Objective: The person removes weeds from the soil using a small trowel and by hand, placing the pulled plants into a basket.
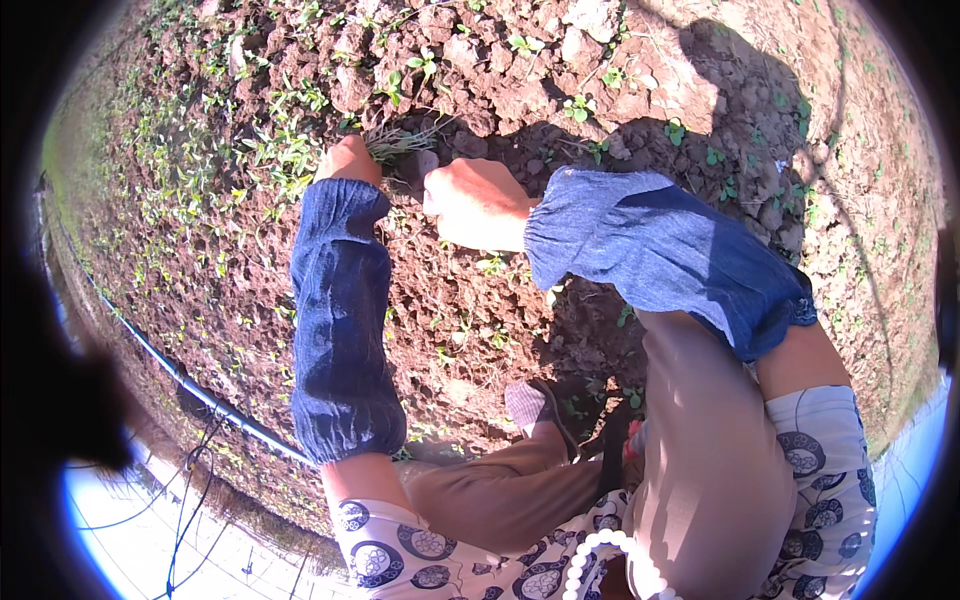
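Observation:
My left hand [348, 160], at the end of a blue denim sleeve cover, is closed round a bunch of thin pulled weeds [405, 140]. Their pale stems stick out to its right, just above the soil. Close by on the right, my right hand [478, 203] is curled into a fist low over the ground. A small greyish flat piece [427, 162] shows beside its knuckles; whether it is a tool's blade or a clod, I cannot tell. What the right fist grips is hidden. Small green seedlings [422, 65] grow in the cloddy brown soil [480, 90] beyond both hands.
Denser green growth [270, 150] covers the ground at the left. More seedlings [675, 130] stand in shadow at the right. My bent knee [700, 420] and a shoe [528, 405] are close below the hands. A pale blue pipe or hose [190, 385] curves along the lower left.

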A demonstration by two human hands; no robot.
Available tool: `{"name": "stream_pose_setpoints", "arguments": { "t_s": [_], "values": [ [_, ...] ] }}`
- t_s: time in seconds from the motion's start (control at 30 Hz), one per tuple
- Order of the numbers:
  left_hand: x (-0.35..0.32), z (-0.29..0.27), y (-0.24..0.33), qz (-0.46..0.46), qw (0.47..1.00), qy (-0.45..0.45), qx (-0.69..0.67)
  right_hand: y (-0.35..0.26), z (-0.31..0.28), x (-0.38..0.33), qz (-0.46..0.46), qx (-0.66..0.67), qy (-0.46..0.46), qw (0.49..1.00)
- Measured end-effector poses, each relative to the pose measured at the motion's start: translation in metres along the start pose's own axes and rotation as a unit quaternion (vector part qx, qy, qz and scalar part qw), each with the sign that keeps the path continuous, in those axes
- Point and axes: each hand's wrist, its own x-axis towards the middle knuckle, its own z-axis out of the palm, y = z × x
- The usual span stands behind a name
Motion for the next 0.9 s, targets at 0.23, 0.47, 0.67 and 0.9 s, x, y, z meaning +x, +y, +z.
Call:
{"name": "stream_pose_setpoints", "arguments": {
  "t_s": [0.23,0.47,0.67,0.9],
  "values": [
    [-0.027,0.000,0.000,0.013,0.996,0.072,-0.046,0.032,0.019,0.013,0.007,0.041,0.035,0.999],
    [-0.082,0.000,-0.048,-0.108,0.663,0.117,-0.732,0.022,-0.024,-0.005,0.019,0.016,-0.011,1.000],
    [-0.110,-0.023,-0.087,-0.065,0.977,0.034,-0.201,0.009,-0.053,-0.038,-0.006,0.051,0.008,0.999],
    [-0.117,-0.015,-0.060,0.237,0.969,0.053,0.041,-0.020,-0.041,-0.019,-0.069,-0.020,0.006,0.997]
  ]
}}
